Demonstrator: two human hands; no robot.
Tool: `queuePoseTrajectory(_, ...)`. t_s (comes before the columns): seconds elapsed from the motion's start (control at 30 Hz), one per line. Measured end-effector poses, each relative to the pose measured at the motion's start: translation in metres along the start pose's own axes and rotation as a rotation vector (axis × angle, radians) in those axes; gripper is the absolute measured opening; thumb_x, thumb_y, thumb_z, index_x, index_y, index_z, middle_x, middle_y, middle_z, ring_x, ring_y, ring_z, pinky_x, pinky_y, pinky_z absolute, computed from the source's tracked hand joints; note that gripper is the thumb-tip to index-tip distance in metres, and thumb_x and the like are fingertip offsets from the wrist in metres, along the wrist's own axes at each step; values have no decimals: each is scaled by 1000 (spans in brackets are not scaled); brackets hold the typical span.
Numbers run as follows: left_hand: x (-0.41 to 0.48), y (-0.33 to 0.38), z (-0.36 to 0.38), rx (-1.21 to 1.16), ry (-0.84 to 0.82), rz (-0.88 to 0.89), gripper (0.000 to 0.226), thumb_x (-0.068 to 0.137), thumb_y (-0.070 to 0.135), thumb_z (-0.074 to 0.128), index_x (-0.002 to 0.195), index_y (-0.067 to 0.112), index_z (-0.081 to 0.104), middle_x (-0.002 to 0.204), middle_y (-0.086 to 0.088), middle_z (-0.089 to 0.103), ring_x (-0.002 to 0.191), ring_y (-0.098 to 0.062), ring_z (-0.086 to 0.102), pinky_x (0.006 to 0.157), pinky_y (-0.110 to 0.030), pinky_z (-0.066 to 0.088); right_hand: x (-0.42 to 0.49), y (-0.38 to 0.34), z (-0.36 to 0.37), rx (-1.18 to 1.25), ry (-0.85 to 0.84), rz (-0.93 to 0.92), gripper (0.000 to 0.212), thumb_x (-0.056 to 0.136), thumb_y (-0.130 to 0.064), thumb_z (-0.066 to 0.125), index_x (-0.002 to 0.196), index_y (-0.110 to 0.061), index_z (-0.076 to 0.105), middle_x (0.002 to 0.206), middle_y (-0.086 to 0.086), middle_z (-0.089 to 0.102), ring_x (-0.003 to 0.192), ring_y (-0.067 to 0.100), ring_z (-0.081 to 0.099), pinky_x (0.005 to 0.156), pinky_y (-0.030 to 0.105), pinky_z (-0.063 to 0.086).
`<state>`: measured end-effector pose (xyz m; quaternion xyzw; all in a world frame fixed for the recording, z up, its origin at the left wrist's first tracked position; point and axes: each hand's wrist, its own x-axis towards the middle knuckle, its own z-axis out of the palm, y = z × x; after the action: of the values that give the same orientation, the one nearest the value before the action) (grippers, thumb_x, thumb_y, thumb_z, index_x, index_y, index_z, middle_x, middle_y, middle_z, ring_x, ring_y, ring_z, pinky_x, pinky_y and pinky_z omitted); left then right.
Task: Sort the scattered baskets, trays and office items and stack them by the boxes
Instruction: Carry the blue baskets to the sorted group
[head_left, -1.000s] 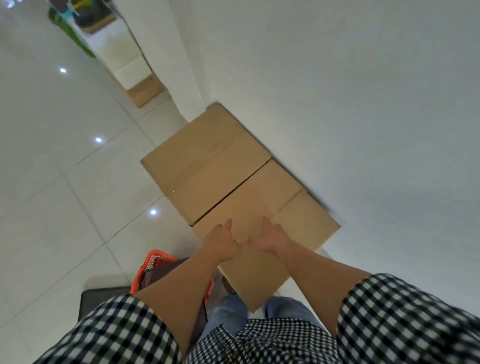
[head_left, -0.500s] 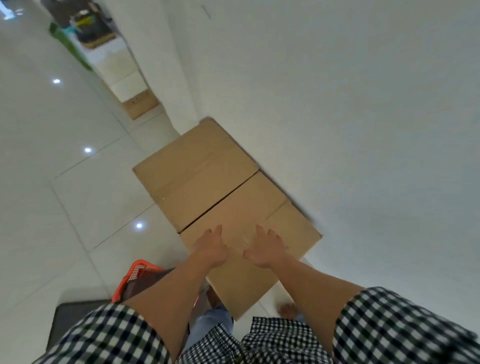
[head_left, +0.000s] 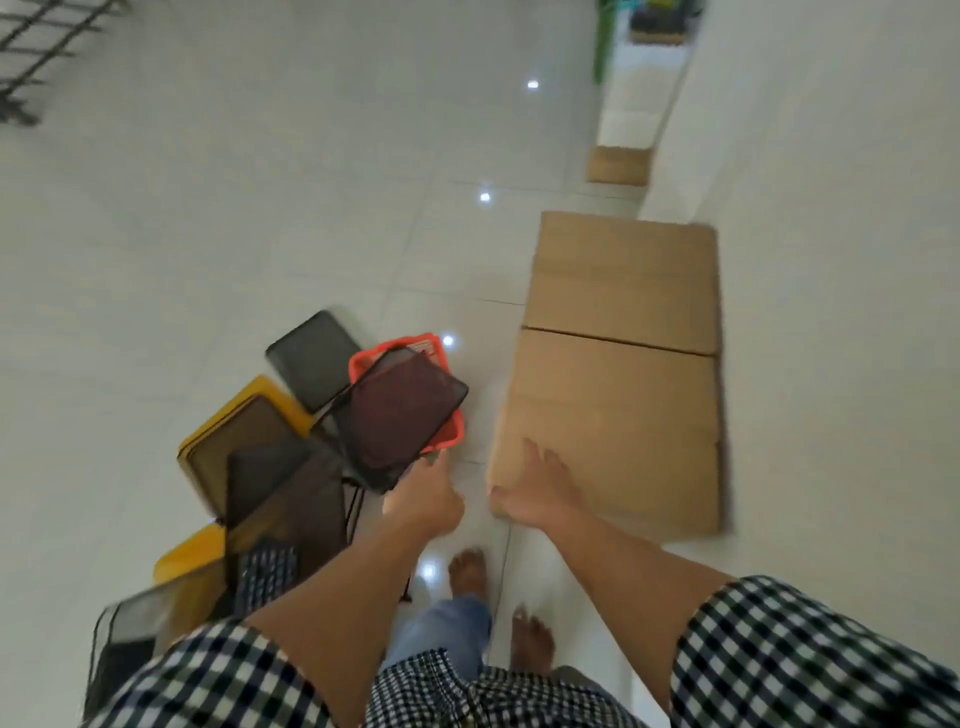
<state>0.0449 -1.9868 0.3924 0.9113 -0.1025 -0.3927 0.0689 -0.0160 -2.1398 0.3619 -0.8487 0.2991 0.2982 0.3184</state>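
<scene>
On the pale tiles (head_left: 260, 234) left of the cardboard boxes (head_left: 623, 374), black mesh trays (head_left: 400, 415) lie tumbled over a red plastic basket (head_left: 395, 345) and yellow baskets (head_left: 270, 397). The left hand (head_left: 426, 501) reaches them, forefinger out, gripping nothing. The right hand (head_left: 535, 488) spreads open over the near box.

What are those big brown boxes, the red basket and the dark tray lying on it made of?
The brown boxes look like cardboard: matte tan faces with flap seams. The red basket seems moulded plastic: an evenly coloured, slightly shiny rim and slotted wall. The dark tray on it is probably metal mesh, since red shows through its bottom; blur leaves that open.
</scene>
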Motion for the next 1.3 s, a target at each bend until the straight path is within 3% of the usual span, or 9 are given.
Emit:
queuePoseTrajectory(0.13, -43, -62, 31, -128, -4, -157, 73, 102, 33, 47, 162, 21, 8, 165, -9, 18, 146, -31, 32, 115, -48, 34, -25, -26, 54, -119, -95, -112, 99, 86, -61, 65, 160, -27, 9, 164, 10, 20, 150, 32, 23, 118, 49, 30)
queuePoseTrajectory(0.5, -169, -202, 129, -400, 42, -416, 71, 103, 34, 48, 161, 20, 9, 163, -12, 23, 145, -34, 34, 115, -49, 35, -114, -67, 202, -399, -249, -277, 96, 84, -65, 65, 158, -30, 14, 159, 6, 28, 145, 30, 32, 112, 50, 33)
queuePoseTrajectory(0.7, -226, -267, 183, -432, 63, -446, 73, 103, 36, 49, 161, 19, 9, 162, -11, 27, 144, -33, 36, 114, -47, 37, -174, -74, 279, -423, -221, -293, 93, 84, -64, 67, 156, -30, 20, 156, 6, 34, 141, 30, 38, 111, 50, 38)
queuePoseTrajectory(0.97, -290, -361, 256, -457, 29, -473, 75, 101, 32, 50, 162, 19, 9, 157, -13, 33, 138, -37, 42, 104, -50, 44, -238, -80, 391, -432, -303, -288, 98, 86, -61, 68, 161, -26, 13, 161, 10, 27, 143, 33, 36, 112, 51, 40)
queuePoseTrajectory(1.2, -300, -418, 322, -546, -2, -518, 74, 96, 32, 53, 160, 25, 15, 150, -15, 41, 126, -40, 51, 97, -50, 48, -234, -82, 466, -424, -374, -300, 99, 87, -58, 69, 160, -23, 13, 158, 11, 29, 140, 33, 40, 107, 47, 44)
queuePoseTrajectory(1.3, -291, -442, 354, -604, 31, -618, 74, 97, 30, 52, 160, 22, 13, 150, -15, 39, 131, -40, 47, 102, -50, 44, -221, -75, 505, -438, -421, -289, 97, 87, -57, 69, 159, -22, 15, 156, 14, 31, 137, 37, 42, 104, 44, 42)
